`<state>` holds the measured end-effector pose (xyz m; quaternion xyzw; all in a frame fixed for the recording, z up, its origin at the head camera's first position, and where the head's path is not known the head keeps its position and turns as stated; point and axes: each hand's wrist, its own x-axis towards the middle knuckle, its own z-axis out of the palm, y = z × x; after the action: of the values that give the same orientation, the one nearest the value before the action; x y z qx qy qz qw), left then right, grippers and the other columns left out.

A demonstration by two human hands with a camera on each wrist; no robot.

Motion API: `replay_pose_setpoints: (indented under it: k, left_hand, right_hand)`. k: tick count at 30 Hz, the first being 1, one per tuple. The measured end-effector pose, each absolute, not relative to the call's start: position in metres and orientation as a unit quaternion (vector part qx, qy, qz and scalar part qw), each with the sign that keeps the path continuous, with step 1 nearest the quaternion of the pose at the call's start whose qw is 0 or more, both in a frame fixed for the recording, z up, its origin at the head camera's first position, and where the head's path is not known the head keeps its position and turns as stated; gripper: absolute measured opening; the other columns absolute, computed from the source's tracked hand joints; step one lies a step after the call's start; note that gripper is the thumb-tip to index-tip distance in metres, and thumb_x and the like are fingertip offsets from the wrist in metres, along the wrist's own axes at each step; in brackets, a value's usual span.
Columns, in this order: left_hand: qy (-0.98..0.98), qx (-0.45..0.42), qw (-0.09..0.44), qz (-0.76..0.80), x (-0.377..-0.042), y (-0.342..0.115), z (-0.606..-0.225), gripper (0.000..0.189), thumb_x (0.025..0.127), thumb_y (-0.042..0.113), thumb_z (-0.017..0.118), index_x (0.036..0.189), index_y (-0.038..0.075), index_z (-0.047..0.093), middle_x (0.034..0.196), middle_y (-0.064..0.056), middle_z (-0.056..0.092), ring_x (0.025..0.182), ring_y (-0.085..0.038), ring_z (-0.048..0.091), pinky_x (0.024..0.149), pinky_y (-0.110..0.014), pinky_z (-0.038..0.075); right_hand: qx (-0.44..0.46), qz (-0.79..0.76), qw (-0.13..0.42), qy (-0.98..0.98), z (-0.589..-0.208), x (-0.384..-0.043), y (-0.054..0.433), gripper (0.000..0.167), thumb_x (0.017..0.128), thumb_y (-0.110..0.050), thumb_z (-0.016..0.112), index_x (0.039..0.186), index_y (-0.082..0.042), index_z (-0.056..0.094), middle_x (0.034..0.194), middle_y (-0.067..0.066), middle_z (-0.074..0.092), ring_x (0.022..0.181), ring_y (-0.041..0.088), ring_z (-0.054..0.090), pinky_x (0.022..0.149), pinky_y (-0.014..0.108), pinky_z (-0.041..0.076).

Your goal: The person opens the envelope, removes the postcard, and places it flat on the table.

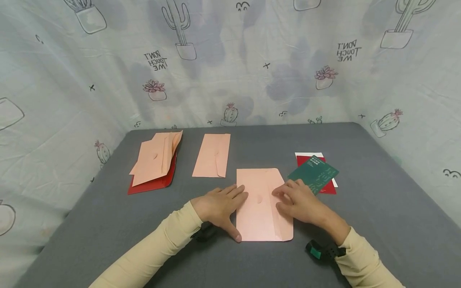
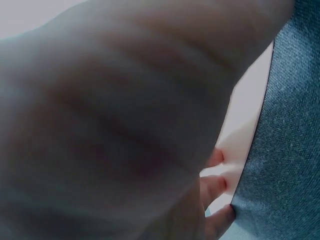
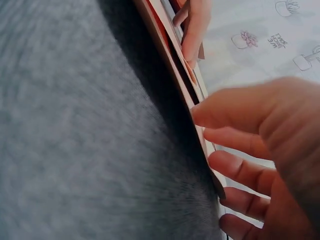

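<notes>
A pale pink envelope (image 1: 253, 224) lies flat in front of me in the head view, with its flap on the right side. On its left edge rests my left hand (image 1: 219, 206), fingers straight, thumb spread toward the bottom corner. My right hand (image 1: 302, 204) is over the flap side, its fingers loosely bent and touching the paper. From the right wrist, the thumb (image 3: 220, 112) meets the envelope's edge (image 3: 175, 75), while the other fingers are spread apart. A dark gap shows between its layers there. Much of the left wrist view is covered by the hand itself (image 2: 110, 125).
A second pink envelope (image 1: 210, 156) lies beyond, left of centre. Several pink envelopes (image 1: 149, 160) are piled on a red one (image 1: 153, 186) at the far left. On the right, a green card (image 1: 315, 174) overlaps red (image 1: 329, 188) and white (image 1: 309, 154) pieces. A patterned curtain (image 1: 245, 88) surrounds the grey table (image 1: 108, 244).
</notes>
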<state>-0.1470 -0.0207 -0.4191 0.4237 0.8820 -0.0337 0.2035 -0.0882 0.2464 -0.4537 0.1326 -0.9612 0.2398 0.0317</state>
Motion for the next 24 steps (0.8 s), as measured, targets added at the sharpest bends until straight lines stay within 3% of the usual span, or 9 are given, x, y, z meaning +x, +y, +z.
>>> replay_pose_setpoints:
  k: [9, 17, 24]
  left_hand:
    - [0.883, 0.423, 0.197, -0.045, -0.1468, -0.0196, -0.4192, 0.123, 0.068, 0.073, 0.08, 0.162, 0.014, 0.025, 0.172, -0.005, 0.017, 0.159, -0.026, 0.017, 0.124, -0.05, 0.027]
    - [0.883, 0.426, 0.191, -0.049, -0.147, -0.0192, -0.4216, 0.124, 0.068, 0.074, 0.079, 0.161, 0.014, 0.025, 0.172, -0.005, 0.017, 0.159, -0.026, 0.017, 0.124, -0.05, 0.027]
    - [0.88, 0.425, 0.209, -0.037, -0.1496, -0.022, -0.4199, 0.122, 0.07, 0.074, 0.077, 0.162, 0.016, 0.023, 0.172, -0.009, 0.013, 0.16, -0.028, 0.014, 0.125, -0.051, 0.024]
  right_hand:
    - [0.143, 0.238, 0.005, -0.961, -0.4523, -0.0869, 0.2504, 0.045, 0.085, -0.03, 0.075, 0.127, -0.016, 0.064, 0.114, 0.004, 0.062, 0.101, 0.019, 0.044, 0.082, 0.04, 0.039]
    - [0.136, 0.26, -0.006, -0.956, -0.4517, -0.0864, 0.2512, 0.045, 0.085, -0.022, 0.071, 0.129, -0.015, 0.063, 0.119, 0.006, 0.062, 0.102, 0.02, 0.042, 0.083, 0.04, 0.04]
    - [0.119, 0.253, 0.01, -0.96, -0.4548, -0.0878, 0.2456, 0.048, 0.084, -0.03, 0.076, 0.129, -0.015, 0.063, 0.129, 0.011, 0.06, 0.115, 0.029, 0.047, 0.094, 0.054, 0.04]
